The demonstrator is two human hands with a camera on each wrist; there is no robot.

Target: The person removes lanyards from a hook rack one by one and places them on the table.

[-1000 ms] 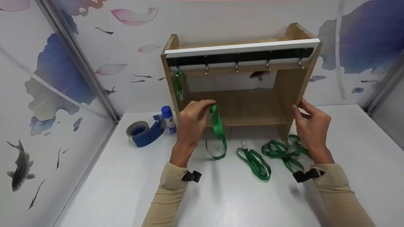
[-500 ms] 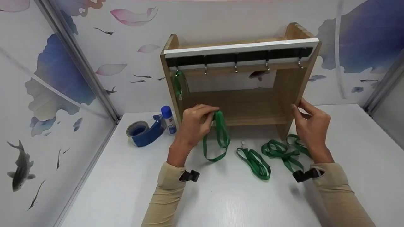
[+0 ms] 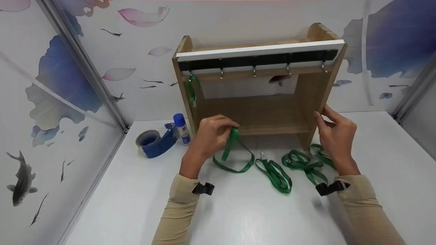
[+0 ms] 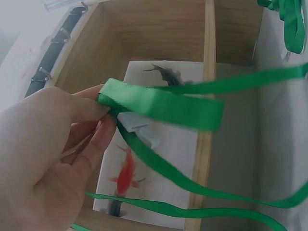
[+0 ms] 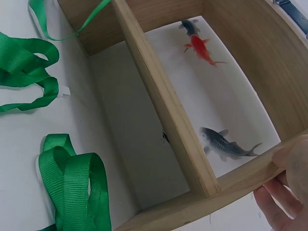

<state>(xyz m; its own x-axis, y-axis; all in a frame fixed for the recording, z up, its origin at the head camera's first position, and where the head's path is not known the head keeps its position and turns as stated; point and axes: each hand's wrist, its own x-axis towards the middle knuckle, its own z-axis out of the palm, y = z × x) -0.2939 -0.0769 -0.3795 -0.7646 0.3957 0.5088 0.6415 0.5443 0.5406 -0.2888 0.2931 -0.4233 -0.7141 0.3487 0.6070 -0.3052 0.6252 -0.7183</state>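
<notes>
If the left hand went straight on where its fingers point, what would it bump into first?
Past the green lanyard it pinches, the left hand would probably bump the front edge of the rack's lower wooden shelf, though depth is hard to judge.

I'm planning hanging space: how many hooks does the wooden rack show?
5, spaced along the black strip: the leftmost hook, bearing a green lanyard, the second hook, middle hook, fourth hook and rightmost hook. None seems hidden.
</notes>
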